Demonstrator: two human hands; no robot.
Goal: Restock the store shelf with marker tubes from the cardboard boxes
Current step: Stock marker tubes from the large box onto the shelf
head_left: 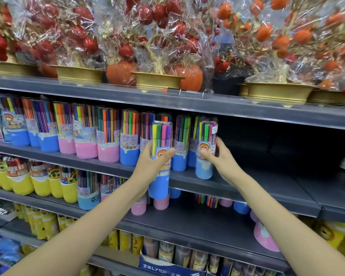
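My left hand [147, 164] grips a blue-based marker tube [160, 156] mid-frame, off the shelf [247, 188]; my right hand [221, 158] clasps another tube [206, 150] standing at the row's end. Light, rigid, probably slick plastic: I'd hold mid-body.

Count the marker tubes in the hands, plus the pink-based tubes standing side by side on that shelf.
Blue-based, held: 2 (darker blue tube in left hand, paler blue tube in right hand)
Pink-based tubes: 3
Total: 5
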